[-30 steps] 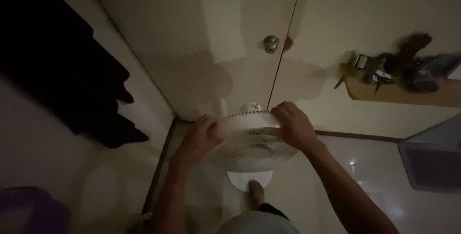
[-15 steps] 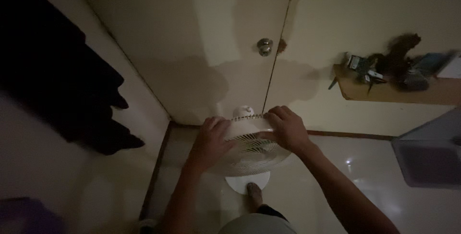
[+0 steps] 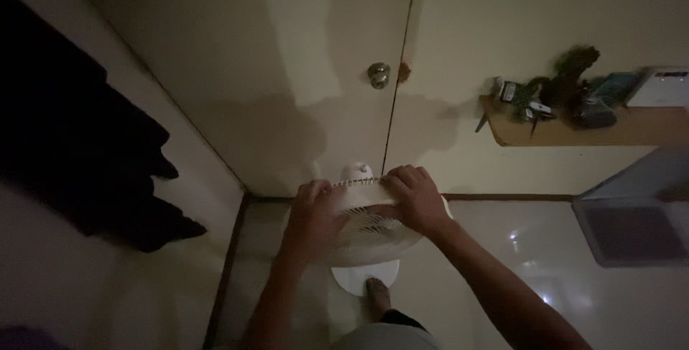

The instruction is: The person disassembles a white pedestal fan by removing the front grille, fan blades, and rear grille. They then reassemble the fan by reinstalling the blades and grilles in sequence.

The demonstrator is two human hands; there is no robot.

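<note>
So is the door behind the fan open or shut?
Shut: the door lies flush with the wall, its edge a thin dark seam beside the round knob, and no gap shows.

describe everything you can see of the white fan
The white fan is a small floor model that looks like plastic, with a round wire-style grille, a motor housing behind and a round flat base on the glossy floor before a closed door. The left hand and right hand grip its grille rim. A foot touches the base.
</note>
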